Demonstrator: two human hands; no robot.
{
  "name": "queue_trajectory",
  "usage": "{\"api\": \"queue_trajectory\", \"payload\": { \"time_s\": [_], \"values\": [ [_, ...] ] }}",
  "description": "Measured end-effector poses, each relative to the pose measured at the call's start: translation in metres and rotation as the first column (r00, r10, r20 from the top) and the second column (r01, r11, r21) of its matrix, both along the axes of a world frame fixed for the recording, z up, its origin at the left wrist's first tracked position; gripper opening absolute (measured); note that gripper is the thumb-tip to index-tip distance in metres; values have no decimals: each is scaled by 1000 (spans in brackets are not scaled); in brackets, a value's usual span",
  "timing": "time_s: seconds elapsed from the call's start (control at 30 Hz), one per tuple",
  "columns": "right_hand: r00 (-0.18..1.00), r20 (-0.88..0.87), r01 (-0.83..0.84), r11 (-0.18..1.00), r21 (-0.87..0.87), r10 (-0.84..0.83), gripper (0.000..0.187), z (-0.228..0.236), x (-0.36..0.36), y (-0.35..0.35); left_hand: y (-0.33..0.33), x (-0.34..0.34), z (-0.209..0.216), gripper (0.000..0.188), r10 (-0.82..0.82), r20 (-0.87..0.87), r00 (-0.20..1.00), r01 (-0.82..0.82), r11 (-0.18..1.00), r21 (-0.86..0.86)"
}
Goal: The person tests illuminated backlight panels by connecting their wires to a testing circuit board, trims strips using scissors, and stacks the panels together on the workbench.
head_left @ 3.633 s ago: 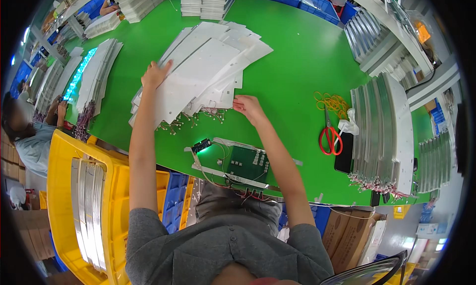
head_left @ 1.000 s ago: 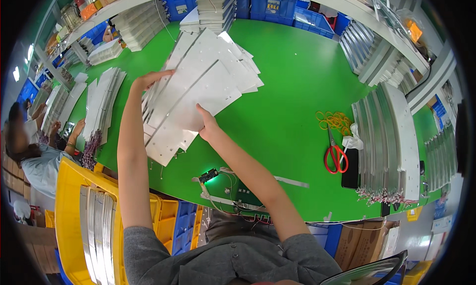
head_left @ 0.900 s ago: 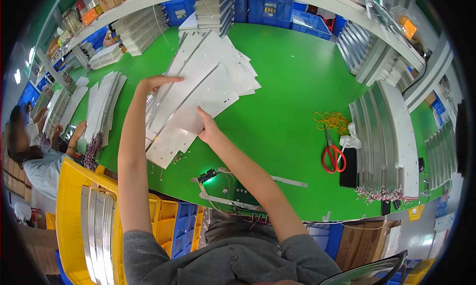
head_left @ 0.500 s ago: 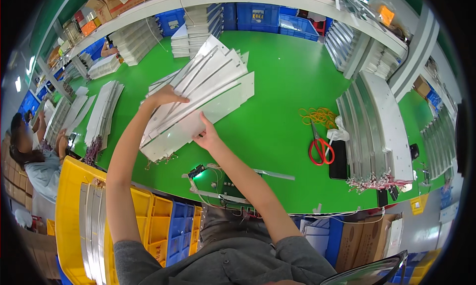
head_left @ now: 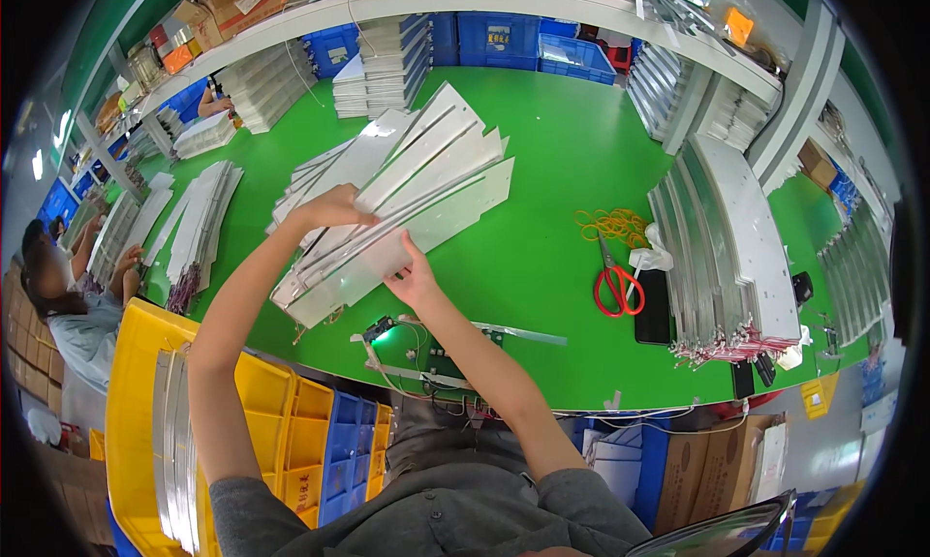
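A fanned bundle of long white panels (head_left: 441,160) lies tilted across the green table, with short wires at its near end. My left hand (head_left: 339,208) is closed over the upper edges of several panels, its fingers hooked between them. Lower down, my right hand (head_left: 412,276) pinches the front panel (head_left: 373,264), thumb on its face and fingertips behind it. More white panels (head_left: 373,136) spread out behind the gripped ones. Just below the bundle, a small device with a lit green lamp (head_left: 385,332) sits near a circuit board (head_left: 448,361) and loose wires.
Red-handled scissors (head_left: 620,291), yellow rubber bands (head_left: 610,226) and a black phone (head_left: 654,310) lie to the right. Beyond them stand stacked panels (head_left: 717,247). A yellow bin (head_left: 145,392) is at my lower left. A person (head_left: 77,305) sits at the far left.
Both hands have shifted slightly right and toward me with the gripped panels. These have come apart from the panels behind, widening the gap at the far end.
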State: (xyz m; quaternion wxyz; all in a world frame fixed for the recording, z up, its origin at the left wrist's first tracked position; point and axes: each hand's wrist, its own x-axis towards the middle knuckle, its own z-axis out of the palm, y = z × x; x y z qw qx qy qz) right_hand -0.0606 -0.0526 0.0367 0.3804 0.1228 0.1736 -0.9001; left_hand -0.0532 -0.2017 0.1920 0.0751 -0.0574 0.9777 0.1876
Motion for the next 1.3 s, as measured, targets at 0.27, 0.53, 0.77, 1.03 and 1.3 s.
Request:
{"api": "queue_trajectory", "payload": {
  "time_s": [0.27, 0.53, 0.77, 1.03, 1.3],
  "values": [
    [997, 64, 41, 994, 98, -47, 74, 19, 26, 49, 35, 4, 0, 79, -136, 53, 989, 135, 991, 24],
    [1000, 14, -9, 992, 125, 7, 68, -2, 5, 74, 59, -11, 4, 87, -131, 73, 989, 128, 990, 51],
    [911, -264, -248, 933, 261, 316, 43, -12, -14, 103, 62, -9, 7, 101, -82, 93, 992, 72, 991, 111],
    [806, -476, -103, 875, 474, 353, 46, 11, 16, 118, 58, -12, 1, 99, -95, 93, 991, 80, 985, 155],
    [-129, -592, 963, 243, 117, 795, 67, 59, 9, 132, 58, -10, -4, 89, -52, 64, 997, 33, 962, 270]
  ]
}}
